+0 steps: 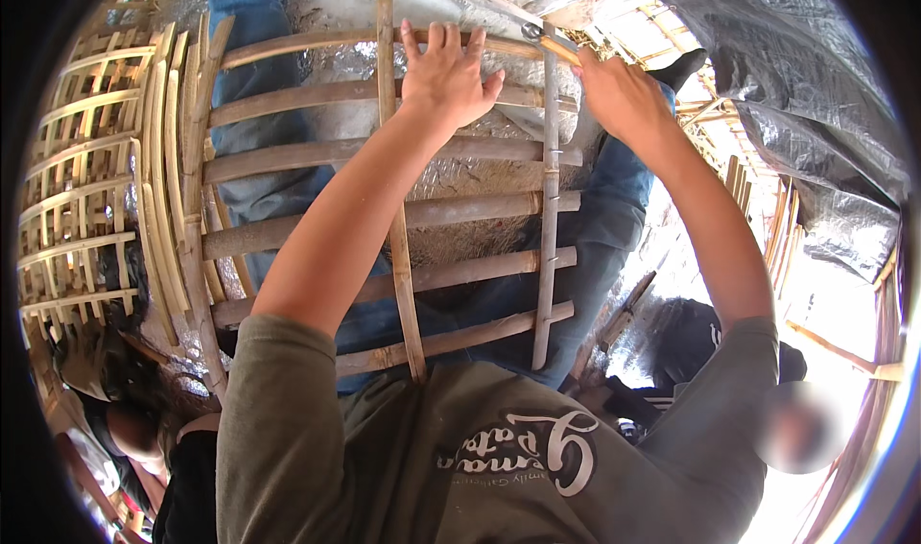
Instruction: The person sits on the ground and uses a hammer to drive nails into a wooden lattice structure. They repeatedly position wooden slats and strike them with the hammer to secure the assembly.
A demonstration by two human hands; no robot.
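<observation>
Across my legs lies a bamboo lattice frame (484,210), made of several cross slats fixed to upright slats. My left hand (443,76) rests on its far end, fingers spread over the top slat beside the middle upright. My right hand (622,98) grips the wooden handle of a hammer (558,49). The hammer's small dark metal head is over the far end of the right upright slat (549,227), close to the top slat. Small nails stick out along that upright. Whether the hammer head touches the bamboo, I cannot tell.
Finished-looking bamboo lattice panels (82,175) stand to the left. My jeans-clad legs (251,131) are spread under the frame. Grey plastic sheeting (796,93) hangs at the right. Other people sit at lower left, one with a bent knee (134,429); another person (798,427) is at lower right.
</observation>
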